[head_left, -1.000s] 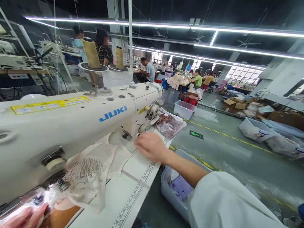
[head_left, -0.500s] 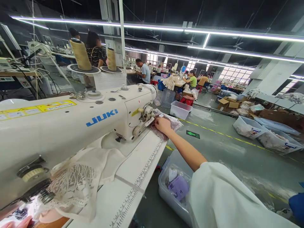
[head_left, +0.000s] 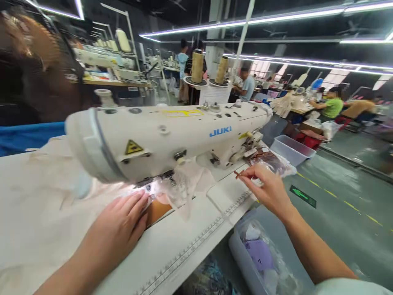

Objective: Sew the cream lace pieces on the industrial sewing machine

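Observation:
My right hand (head_left: 268, 190) is raised over the machine bed with thumb and fingertips pinched on a small brown strip (head_left: 238, 175). Under the lit head of the white JUKI sewing machine (head_left: 190, 139), my left hand (head_left: 123, 221) lies with its fingers stretched out on pale fabric. A beige lace garment (head_left: 184, 184) spreads beneath the machine arm, close to those fingertips. Beyond my right hand, a clear plastic bag (head_left: 273, 159) with dark reddish-brown pieces rests at the end of the table.
A printed ruler strip (head_left: 199, 237) runs along the front of the white table. Below its edge stands a plastic bin (head_left: 242, 250) holding a purple packet (head_left: 259, 254). Another clear bin (head_left: 291, 149) is on the floor behind. Pale cloth (head_left: 39, 196) covers the table at left.
My right hand has come back from the bag at the table's far end, with a brown strip between its fingers. The view has turned left, bringing my left hand more fully into sight.

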Demonstrator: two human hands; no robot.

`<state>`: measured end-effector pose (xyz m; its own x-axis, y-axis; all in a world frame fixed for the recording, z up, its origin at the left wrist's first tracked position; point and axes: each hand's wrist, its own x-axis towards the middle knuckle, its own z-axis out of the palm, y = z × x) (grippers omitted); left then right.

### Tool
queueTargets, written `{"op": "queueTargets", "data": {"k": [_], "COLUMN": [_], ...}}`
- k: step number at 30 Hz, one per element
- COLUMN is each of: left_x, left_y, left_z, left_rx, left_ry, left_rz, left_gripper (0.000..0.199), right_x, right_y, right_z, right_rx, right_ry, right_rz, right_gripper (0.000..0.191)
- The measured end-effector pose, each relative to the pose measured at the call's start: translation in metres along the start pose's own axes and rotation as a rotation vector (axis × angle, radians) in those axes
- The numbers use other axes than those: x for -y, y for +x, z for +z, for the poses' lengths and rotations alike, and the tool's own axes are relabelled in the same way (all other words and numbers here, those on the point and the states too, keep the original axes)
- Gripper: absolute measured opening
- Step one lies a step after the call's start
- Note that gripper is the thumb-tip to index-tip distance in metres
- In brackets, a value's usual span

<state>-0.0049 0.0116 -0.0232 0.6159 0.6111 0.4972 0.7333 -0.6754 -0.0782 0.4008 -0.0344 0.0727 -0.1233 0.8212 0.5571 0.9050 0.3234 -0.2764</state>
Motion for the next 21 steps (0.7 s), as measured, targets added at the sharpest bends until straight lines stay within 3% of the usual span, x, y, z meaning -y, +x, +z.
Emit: {"op": "queueTargets", "data": {"k": [2,4,6,8,11,14,21], "left_x": [-0.002,-0.003,-0.003,-0.004,-0.005,-0.006,-0.004], "left_y": [0.004,0.005,0.005,0.003,0.002,0.001,0.001], "left_z": [-0.01,-0.017,-0.021,-0.023,-0.024,-0.022,-0.021], "left_rx": [0.018,0.035,0.032,0.023,0.005,-0.039,-0.039], "left_ry": [0.025,0.013,0.006,0.003,0.005,0.024,-0.002], "left_rz": [0.006,0.006,0.021,0.041,0.03,0.018,0.01], "left_gripper": [0.043,0.043,0.042,0.038,0.035,0.038,0.039], "right_x": [0.049,0.098,0.136,0.155,0.157,0.146,0.126], "right_y": [0.001,0.007,0.02,0.037,0.056,0.062,0.06], "right_z": [0.024,0.054,0.088,0.119,0.15,0.163,0.188], "right_rx": [0.101,0.216,0.338,0.436,0.533,0.565,0.505], "right_ry": [0.286,0.412,0.411,0.345,0.228,0.155,0.105], "right_rz": [-0.242,-0.412,-0.518,-0.511,-0.354,-0.255,-0.285], "right_gripper": [0.009,0.009,0.011,0.013,0.013,0.012,0.017]}}
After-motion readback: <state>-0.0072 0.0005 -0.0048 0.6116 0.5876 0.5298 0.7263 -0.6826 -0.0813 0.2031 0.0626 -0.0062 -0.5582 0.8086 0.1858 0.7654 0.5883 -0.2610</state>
